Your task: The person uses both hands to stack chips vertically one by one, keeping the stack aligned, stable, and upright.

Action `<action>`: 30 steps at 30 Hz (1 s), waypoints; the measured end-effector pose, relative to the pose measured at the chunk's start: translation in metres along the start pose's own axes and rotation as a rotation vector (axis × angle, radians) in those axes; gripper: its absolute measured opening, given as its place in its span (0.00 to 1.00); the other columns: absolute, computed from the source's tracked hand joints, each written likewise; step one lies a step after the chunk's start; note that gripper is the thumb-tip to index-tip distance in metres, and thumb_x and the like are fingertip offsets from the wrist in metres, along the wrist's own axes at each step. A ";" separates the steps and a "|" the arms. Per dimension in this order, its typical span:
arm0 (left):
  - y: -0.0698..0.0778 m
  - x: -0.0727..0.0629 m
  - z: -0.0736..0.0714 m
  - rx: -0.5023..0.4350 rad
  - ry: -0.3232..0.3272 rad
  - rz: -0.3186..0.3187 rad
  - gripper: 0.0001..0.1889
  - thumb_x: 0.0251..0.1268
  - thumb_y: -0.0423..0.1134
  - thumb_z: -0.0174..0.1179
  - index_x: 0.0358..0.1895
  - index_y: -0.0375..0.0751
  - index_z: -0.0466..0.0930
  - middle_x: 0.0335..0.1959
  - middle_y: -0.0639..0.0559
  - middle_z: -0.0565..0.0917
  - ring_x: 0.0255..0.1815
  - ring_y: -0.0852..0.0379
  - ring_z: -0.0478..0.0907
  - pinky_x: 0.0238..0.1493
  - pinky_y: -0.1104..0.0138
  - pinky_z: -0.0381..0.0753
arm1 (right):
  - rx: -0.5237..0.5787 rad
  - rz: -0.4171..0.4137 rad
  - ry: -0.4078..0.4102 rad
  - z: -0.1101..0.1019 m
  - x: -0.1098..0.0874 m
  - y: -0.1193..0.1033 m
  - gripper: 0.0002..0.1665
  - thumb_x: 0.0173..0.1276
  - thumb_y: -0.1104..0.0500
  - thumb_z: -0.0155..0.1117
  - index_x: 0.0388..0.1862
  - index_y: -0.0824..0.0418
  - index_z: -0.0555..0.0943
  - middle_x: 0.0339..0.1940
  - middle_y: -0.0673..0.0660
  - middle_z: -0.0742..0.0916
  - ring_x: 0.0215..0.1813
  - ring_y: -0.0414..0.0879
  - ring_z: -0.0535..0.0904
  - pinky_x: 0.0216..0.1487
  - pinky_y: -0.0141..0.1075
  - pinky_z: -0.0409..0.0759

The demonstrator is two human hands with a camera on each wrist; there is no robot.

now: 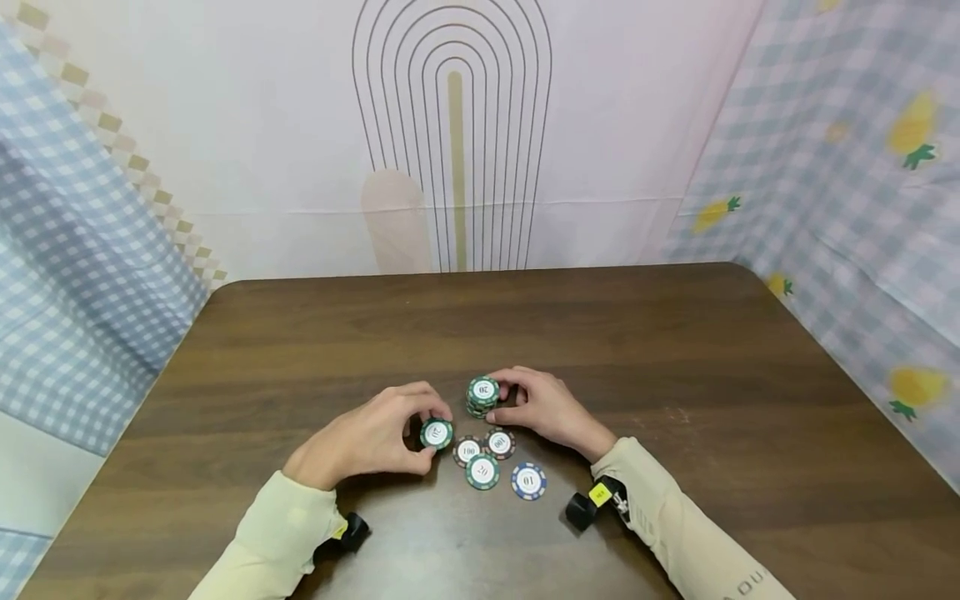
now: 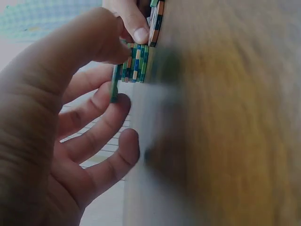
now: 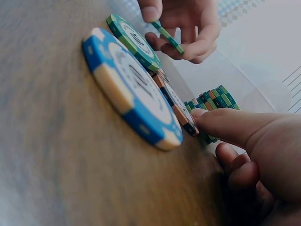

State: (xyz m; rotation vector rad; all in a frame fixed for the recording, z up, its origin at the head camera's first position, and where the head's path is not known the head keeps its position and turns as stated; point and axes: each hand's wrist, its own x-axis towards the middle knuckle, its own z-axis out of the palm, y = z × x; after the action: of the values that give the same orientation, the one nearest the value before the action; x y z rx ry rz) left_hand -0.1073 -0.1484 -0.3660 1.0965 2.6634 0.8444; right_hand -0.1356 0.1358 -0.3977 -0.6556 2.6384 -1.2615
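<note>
Between the thumb and fingers of my left hand (image 1: pixel 375 433) is a single green poker chip (image 1: pixel 437 434), pinched by its edge; the right wrist view shows this chip (image 3: pixel 170 37) raised off the table. My right hand (image 1: pixel 551 408) holds the side of a stack of poker chips (image 1: pixel 482 392), thumb at the front and a finger behind. Mixed edge colours show in that stack (image 2: pixel 136 63) in the left wrist view, with a green chip on top. Just in front of it lie two dark 100 chips (image 1: pixel 499 442), a green chip (image 1: pixel 482 472) and a blue chip (image 1: pixel 528 482).
The brown wooden table (image 1: pixel 337 333) reaches back to a white cloth (image 1: pixel 285 167) with arch lines. Checked blue cloths hang at the left (image 1: pixel 67 208) and right (image 1: pixel 817 167). Both wrists carry small black cameras close above the tabletop.
</note>
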 end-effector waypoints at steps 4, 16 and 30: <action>0.000 0.001 0.000 -0.001 0.041 -0.002 0.22 0.53 0.40 0.71 0.54 0.52 0.86 0.52 0.65 0.81 0.46 0.66 0.79 0.49 0.67 0.81 | -0.005 0.005 -0.008 0.001 0.001 0.000 0.26 0.63 0.53 0.82 0.60 0.50 0.87 0.39 0.46 0.82 0.31 0.41 0.74 0.34 0.34 0.72; 0.005 0.013 -0.003 0.039 0.064 -0.026 0.18 0.48 0.44 0.73 0.46 0.54 0.83 0.40 0.66 0.80 0.42 0.64 0.77 0.46 0.67 0.80 | -0.018 -0.007 0.000 0.000 0.000 0.000 0.25 0.63 0.53 0.82 0.59 0.50 0.87 0.38 0.46 0.83 0.30 0.40 0.74 0.33 0.33 0.72; 0.014 0.037 -0.013 0.005 0.115 -0.003 0.24 0.49 0.42 0.73 0.54 0.47 0.85 0.44 0.61 0.82 0.43 0.63 0.77 0.47 0.64 0.82 | 0.005 0.012 -0.005 0.001 -0.001 0.001 0.24 0.63 0.53 0.81 0.57 0.52 0.87 0.38 0.46 0.83 0.29 0.40 0.73 0.31 0.32 0.71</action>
State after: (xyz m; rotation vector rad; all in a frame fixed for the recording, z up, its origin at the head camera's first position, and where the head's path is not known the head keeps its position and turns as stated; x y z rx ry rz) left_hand -0.1304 -0.1208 -0.3442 1.0765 2.7603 0.9282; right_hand -0.1351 0.1357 -0.3988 -0.6400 2.6305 -1.2604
